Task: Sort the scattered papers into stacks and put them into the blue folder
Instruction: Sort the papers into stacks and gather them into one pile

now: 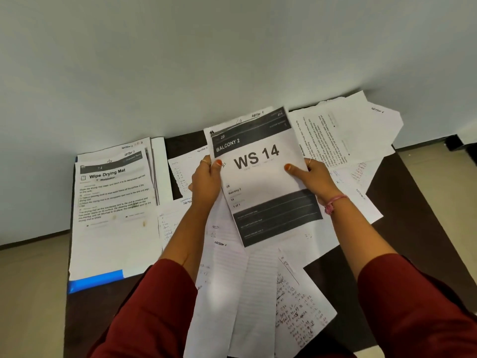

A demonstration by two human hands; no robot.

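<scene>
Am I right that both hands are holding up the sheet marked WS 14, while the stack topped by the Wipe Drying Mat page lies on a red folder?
Not quite: in the head view, the folder is blue, not red. Both hands, left and right, do hold the WS 14 sheet, and the Wipe Drying Mat stack lies on it.

White papers on a dark brown surface, red sleeves, one strip of blue.

The held sheet is white with black bands and bold black lettering; the stack at left is white with black print and a dark header, over the bright blue folder. Loose sheets carry black handwriting. The surface is dark brown, the wall pale grey-blue, the sleeves deep red, the nails orange, the wrist thread pink.
</scene>
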